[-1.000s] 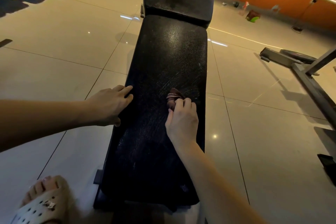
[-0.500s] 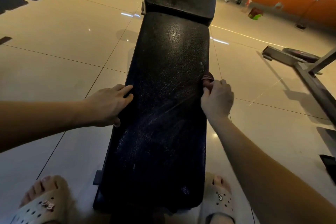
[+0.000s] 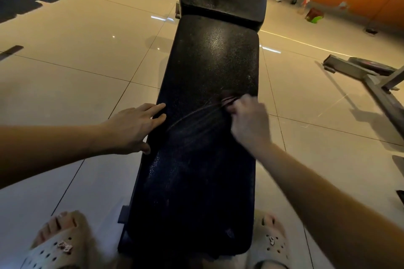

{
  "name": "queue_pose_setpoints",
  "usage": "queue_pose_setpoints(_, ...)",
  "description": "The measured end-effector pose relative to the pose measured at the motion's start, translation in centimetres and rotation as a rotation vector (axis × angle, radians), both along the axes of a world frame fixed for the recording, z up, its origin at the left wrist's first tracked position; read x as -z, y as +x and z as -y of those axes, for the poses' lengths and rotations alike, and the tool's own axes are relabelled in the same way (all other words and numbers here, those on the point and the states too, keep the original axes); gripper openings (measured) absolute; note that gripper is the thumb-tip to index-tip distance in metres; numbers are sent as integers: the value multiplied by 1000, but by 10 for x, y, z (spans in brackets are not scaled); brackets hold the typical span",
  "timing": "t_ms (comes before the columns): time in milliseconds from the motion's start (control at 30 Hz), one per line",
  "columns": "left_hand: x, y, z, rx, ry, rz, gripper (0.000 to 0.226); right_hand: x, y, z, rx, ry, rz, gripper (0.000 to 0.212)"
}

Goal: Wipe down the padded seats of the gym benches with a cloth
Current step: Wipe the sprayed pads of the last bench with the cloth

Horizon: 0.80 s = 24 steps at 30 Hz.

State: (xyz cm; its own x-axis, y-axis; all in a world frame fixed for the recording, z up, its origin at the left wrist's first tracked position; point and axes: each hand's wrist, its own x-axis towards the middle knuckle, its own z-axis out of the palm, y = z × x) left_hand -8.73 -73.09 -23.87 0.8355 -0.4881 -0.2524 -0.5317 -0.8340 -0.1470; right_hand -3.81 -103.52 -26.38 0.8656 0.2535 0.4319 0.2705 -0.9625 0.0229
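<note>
One blurred right hand (image 3: 249, 124) seemingly pinches the cloth (image 3: 228, 98), bunched just beyond it.

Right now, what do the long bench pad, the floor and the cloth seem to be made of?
Long bench pad: likely vinyl or faux leather, black, pebbled grain with a soft sheen. Floor: probably glazed ceramic tile, glossy; grout lines and light reflections show. Cloth: dark reddish fabric bunched in the right hand; too blurred to tell the weave.

Head cam, looks fwd/down along bench (image 3: 209, 116), close; single view.
</note>
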Motion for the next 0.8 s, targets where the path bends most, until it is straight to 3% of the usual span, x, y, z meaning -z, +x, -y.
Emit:
queue_pose_setpoints(67,2,1,0,-8,-10,2,106,-13,29,9,265,129,-3,24)
queue_pose_setpoints(167,5,1,-2,-33,-70,-12,109,-13,34,-36,311,241,10,24)
queue_pose_setpoints(300,10,-1,-13,-136,-228,16,125,21,-34,-121,-121,221,-69,15)
queue_pose_setpoints(400,17,-5,-18,-129,-271,74,113,32,-84,-128,-521,48,-224,20)
queue_pose_setpoints(467,21,-7,-22,-112,-259,93,109,26,-72,-103,-618,-67,-180,21)
queue_pose_setpoints(533,22,-8,-23,-97,-226,101,110,15,-45,-63,-423,-79,-101,18)
queue_pose_setpoints(667,21,-7,-22,-102,-199,54,105,-12,13,21,201,104,-37,15)
queue_pose_setpoints(733,19,-5,-20,-103,-191,41,104,-14,17,4,284,246,-45,17)
queue_pose_setpoints(800,18,-4,-18,-103,-168,28,105,-2,2,-47,219,332,-24,19)
